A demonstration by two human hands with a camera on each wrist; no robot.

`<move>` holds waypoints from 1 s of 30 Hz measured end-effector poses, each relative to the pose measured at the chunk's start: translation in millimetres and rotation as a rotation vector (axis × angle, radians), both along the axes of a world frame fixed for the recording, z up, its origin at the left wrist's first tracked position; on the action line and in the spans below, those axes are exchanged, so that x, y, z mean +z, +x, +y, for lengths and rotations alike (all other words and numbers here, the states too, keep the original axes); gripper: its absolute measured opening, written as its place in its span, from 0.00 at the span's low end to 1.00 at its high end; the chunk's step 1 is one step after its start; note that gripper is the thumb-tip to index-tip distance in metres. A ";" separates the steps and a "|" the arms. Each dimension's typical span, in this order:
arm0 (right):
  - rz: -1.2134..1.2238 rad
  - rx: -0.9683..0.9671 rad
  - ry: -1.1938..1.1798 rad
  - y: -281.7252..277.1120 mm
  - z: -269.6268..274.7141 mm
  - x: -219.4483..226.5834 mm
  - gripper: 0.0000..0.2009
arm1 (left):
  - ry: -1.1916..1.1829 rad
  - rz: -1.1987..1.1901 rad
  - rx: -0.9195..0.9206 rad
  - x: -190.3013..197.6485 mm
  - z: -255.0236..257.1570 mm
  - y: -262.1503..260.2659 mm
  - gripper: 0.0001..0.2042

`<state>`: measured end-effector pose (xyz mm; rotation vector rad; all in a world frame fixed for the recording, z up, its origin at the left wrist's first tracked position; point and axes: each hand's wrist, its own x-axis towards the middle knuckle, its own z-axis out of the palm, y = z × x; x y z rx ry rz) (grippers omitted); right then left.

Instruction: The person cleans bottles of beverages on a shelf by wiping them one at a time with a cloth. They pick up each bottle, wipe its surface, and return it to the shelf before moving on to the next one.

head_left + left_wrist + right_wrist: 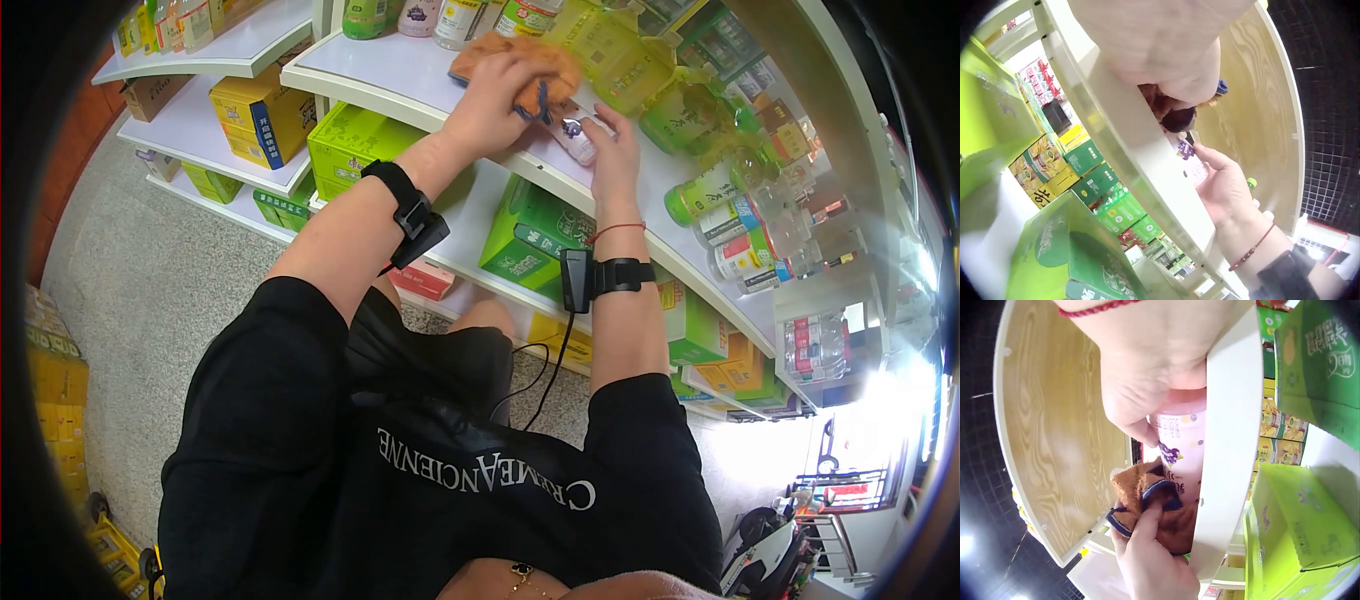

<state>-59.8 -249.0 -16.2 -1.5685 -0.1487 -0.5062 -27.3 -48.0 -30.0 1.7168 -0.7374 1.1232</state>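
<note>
The bottle (578,140) lay on its side on the white shelf (400,75), a small pale pink drink bottle with purple fruit printed on its label, its length running along the shelf's front edge and its cap end hidden behind the hands. The right hand (612,150) held it there, the thumb and fingers (1141,428) curled round its body from the far side, as the right wrist view showed plainly. Just beside the bottle, touching its label, sat the orange cloth (520,72), a fluffy rag with a dark blue hem, bunched under the left hand (500,95), whose fingers (1147,528) were pressed down into it and curled over its folds. Judging from that, the step in hand was wiping: the cloth worked over the bottle or the board beside it while the other hand steadied the bottle. The next move would likely call for turning the bottle to reach its unwiped side, or standing it upright again, with a grip firm enough that it did not roll off the shelf's edge. Beyond the bottle stood yellow-green tea bottles (640,60) in a row, and below the bottle's shelf lay green cartons (350,145) and a yellow carton (262,115) on lower boards.
</note>
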 end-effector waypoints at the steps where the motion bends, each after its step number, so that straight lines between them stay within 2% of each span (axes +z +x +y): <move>1: 0.000 0.001 0.001 2.2 -1.0 -1.6 0.20 | 0.119 -0.003 -0.073 1.3 2.2 -3.1 0.27; 2: -0.004 -0.008 0.012 4.3 -2.0 -3.3 0.19 | 0.237 -0.006 -0.146 2.5 3.6 -6.6 0.26; 3: -0.008 -0.018 0.022 5.1 -2.0 -3.6 0.19 | 0.255 0.008 -0.171 2.0 2.8 -8.2 0.27; 10: 0.016 -0.034 -0.022 6.3 -1.0 -3.5 0.17 | 0.234 0.000 -0.198 2.7 3.3 -9.6 0.26; 13: 0.005 -0.041 -0.044 5.5 -0.4 -3.9 0.17 | 0.105 -0.001 -0.105 -1.4 -2.4 -7.6 0.24; 15: -0.026 -0.072 -0.117 4.8 -0.1 -3.4 0.16 | -0.097 0.088 0.118 -2.7 -7.4 -3.7 0.24; 18: -0.017 -0.100 -0.121 3.1 1.7 -2.6 0.14 | -0.212 0.178 0.221 -2.0 -9.3 3.9 0.25; 20: -0.010 -0.113 -0.131 1.7 2.7 -1.4 0.14 | -0.184 0.172 0.215 -4.4 -7.4 4.2 0.26; 26: 0.017 -0.102 -0.078 9.4 -3.0 -5.9 0.14 | -0.016 0.103 0.026 -0.4 0.0 -4.9 0.25; 28: 0.032 -0.087 -0.055 10.4 -3.1 -6.6 0.14 | 0.235 -0.043 -0.145 -0.3 2.5 -4.5 0.24; 30: 0.018 -0.092 -0.004 10.7 -3.3 -7.3 0.14 | 0.277 -0.064 -0.191 1.2 2.9 -6.0 0.25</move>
